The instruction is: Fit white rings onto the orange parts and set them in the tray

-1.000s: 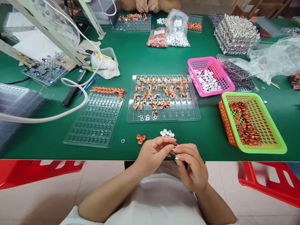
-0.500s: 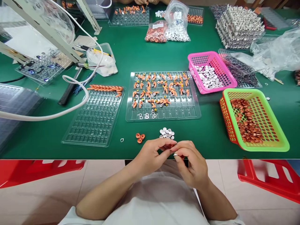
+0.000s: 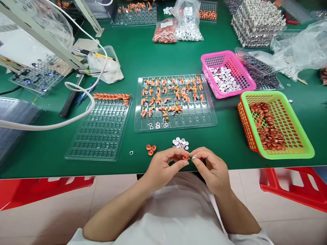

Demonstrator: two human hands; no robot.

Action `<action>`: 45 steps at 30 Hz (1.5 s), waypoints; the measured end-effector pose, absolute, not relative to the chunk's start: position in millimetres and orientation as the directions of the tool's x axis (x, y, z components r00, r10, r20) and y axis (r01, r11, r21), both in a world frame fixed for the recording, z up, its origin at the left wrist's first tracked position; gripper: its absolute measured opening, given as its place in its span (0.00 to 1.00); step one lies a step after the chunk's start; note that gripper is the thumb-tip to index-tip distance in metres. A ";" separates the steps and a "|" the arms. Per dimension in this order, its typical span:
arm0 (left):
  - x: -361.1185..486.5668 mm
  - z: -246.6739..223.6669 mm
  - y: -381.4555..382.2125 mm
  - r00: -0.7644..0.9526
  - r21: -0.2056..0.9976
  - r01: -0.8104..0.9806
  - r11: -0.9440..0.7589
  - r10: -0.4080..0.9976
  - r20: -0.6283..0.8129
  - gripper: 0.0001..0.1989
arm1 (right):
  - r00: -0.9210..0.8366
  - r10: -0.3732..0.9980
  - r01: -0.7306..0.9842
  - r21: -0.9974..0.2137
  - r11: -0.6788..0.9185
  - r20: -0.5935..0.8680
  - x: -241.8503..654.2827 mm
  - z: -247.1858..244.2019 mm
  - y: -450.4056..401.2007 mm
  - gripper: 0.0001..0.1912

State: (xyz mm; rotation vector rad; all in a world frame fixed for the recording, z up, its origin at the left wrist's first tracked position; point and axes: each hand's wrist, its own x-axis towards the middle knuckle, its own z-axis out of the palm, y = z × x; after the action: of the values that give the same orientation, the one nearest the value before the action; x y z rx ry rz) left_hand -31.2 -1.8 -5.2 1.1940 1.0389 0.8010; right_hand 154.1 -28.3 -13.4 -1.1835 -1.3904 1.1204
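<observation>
Between the fingers of my left hand [image 3: 165,166] is a small orange disc [image 3: 185,157] with a hole in it. My right hand [image 3: 212,170], close beside it, pinches a small white disc [image 3: 193,158] between thumb and forefinger. Just beyond the hands lies a pile of white discs [image 3: 180,143]. To the left are a few orange discs [image 3: 151,149] and one tiny white ring [image 3: 131,152]. A clear compartment tray [image 3: 194,120] behind them carries rows of small orange curved pieces [image 3: 176,89] and several white rings [image 3: 157,125].
A pink basket [image 3: 251,84] of white discs and a green basket [image 3: 304,136] of orange discs stand at right. Another clear tray [image 3: 95,136] with orange pieces lies left, near a hammer [image 3: 73,97] and white cable [image 3: 48,128]. Bags of parts [image 3: 165,31] lie farther back.
My hands have drawn slightly apart, and the orange disc in my left fingers now shows. The white disc stays in my right pinch. The whole view has shifted a little.
</observation>
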 end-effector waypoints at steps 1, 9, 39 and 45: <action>-30.9 -4.9 -1.7 0.332 0.983 0.052 0.176 0.925 -0.183 0.07 | -0.088 0.993 0.125 -0.988 0.093 0.082 154.8 -13.3 -27.3 0.06; -27.3 -6.6 -0.5 0.327 0.936 0.257 -0.242 0.933 0.152 0.09 | -0.185 0.981 0.192 -0.981 -0.026 -0.062 158.2 -6.5 -20.5 0.06; -25.2 -15.4 -0.6 0.353 0.839 0.359 -0.410 0.891 0.285 0.07 | -0.207 0.958 0.270 -0.953 -0.138 -0.198 160.3 2.8 -10.0 0.08; -24.4 -16.3 0.8 0.350 0.825 0.353 -0.442 0.880 0.322 0.07 | -0.198 0.948 0.254 -0.947 -0.197 -0.251 159.3 2.5 -8.3 0.09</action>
State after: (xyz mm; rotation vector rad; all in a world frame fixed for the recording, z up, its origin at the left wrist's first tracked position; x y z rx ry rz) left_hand -24.4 0.8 -16.3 1.9625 1.0710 1.0338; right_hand 159.3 -8.3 2.5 -1.4421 -1.4430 1.4377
